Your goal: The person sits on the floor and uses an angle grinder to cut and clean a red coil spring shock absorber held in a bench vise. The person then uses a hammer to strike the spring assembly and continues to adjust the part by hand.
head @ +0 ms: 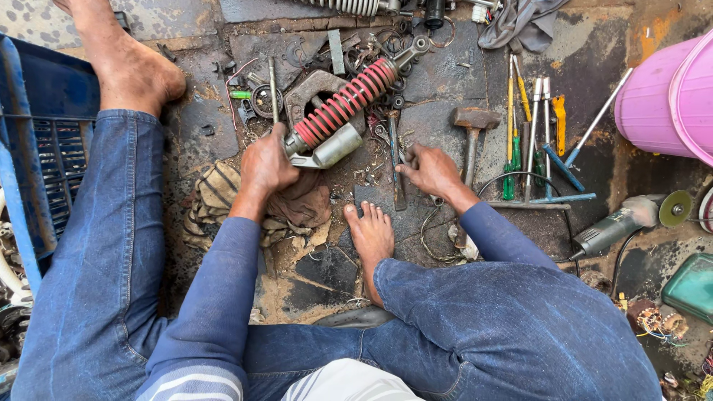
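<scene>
A person sits on a grimy floor (445,74) with a shock absorber (349,104), its red coil spring wound round it, lying slantwise in front of them. The left hand (265,165) is clenched round the absorber's lower, silver end. The right hand (431,172), just right of that end, presses down on a dark flat tool (396,174); whether its fingers close round the tool cannot be told.

The spring looks compressed, so if the left hand's hold slackens the absorber could roll or kick toward the bare foot (370,232) just below it. The hammer (473,137) and the row of screwdrivers (529,141) lie to the absorber's right.

Far right of the absorber stands a pink bucket (668,104), its contents out of view. Far left, a blue crate (44,148) shows nothing inside.
</scene>
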